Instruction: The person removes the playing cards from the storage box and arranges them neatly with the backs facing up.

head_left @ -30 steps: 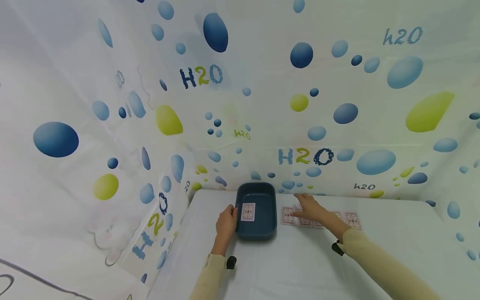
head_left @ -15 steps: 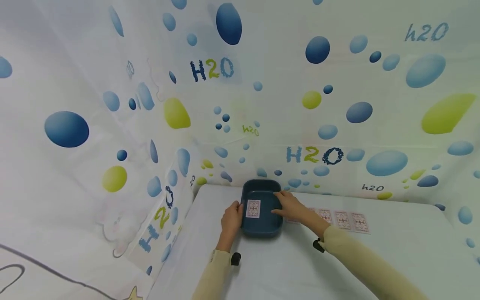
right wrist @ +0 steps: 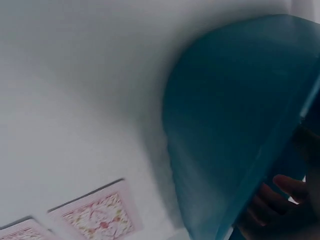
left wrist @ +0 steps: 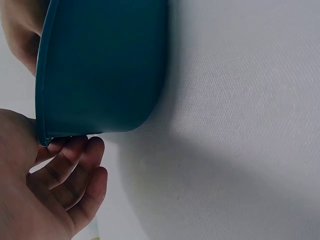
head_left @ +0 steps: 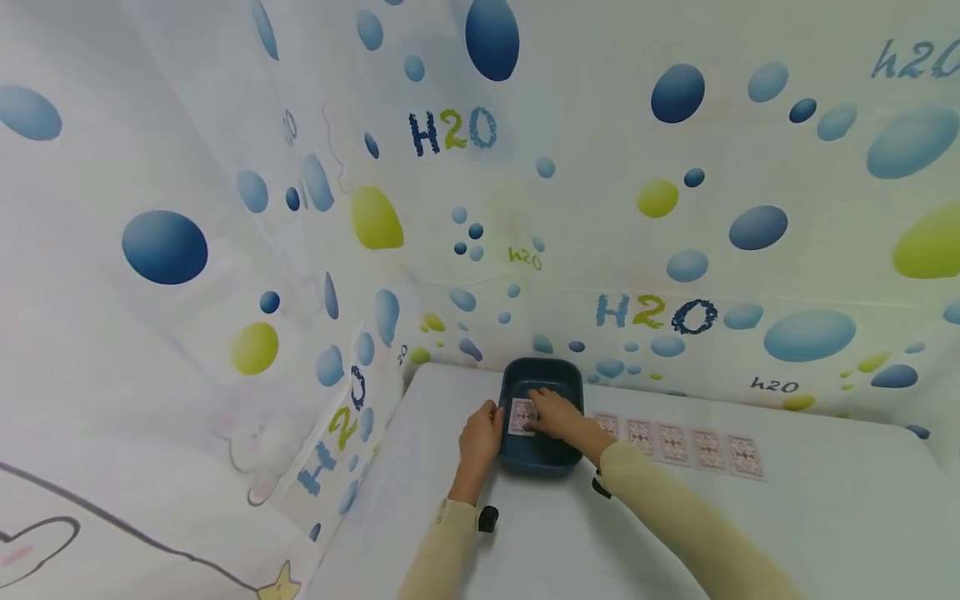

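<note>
The right hand (head_left: 555, 415) had just swung left, away from the row of 5 cards (head_left: 673, 444) at lower right, and into the tray (head_left: 543, 457), low in the middle. So the work was now at the tray card (head_left: 519, 417). I couldn't tell if it pinched that. The left hand (head_left: 478, 437) gripped the tray's left side.

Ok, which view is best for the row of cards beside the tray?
The head view: five cards show, though the right arm hides parts of some. The right wrist view catches two, cut by the frame; the left wrist view shows none.
</note>
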The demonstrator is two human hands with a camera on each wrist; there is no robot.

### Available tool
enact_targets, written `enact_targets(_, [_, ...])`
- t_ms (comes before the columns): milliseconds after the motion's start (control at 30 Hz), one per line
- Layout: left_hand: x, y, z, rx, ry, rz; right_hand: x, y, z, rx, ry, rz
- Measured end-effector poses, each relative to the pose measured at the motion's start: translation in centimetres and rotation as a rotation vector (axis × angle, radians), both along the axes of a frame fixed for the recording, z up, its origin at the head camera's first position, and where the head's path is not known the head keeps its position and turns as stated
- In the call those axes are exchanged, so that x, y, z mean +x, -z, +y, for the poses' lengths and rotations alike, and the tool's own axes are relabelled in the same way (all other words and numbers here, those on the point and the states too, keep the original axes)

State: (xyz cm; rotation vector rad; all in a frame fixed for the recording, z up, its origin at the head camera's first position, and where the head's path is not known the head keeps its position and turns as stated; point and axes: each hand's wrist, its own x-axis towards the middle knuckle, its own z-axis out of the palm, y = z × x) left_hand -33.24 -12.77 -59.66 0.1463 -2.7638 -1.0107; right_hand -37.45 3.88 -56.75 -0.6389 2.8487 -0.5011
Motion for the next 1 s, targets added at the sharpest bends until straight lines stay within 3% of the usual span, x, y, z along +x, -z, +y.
enact_targets(200, [0.5, 0.4, 0.7, 0.011, 0.010, 0.000, 0.0, 1.2, -0.6, 0.066, 0.023, -0.022])
enact_targets(500, [0.6, 0.2, 1.0, -0.022, 0.014, 0.024, -0.4, 1.7, -0.3, 0.052, 0.064, -0.055])
enact_targets(833, [0.2, -0.5, 0.3, -0.017, 0.020, 0.036, -1.1, 1.7, -0.8, -0.062, 0.114, 0.034])
enact_targets(1000, [0.0, -0.4, -0.1, -0.008, 0.007, 0.021, -1.5, 2.0, -1.0, -0.222, 0.130, 0.022])
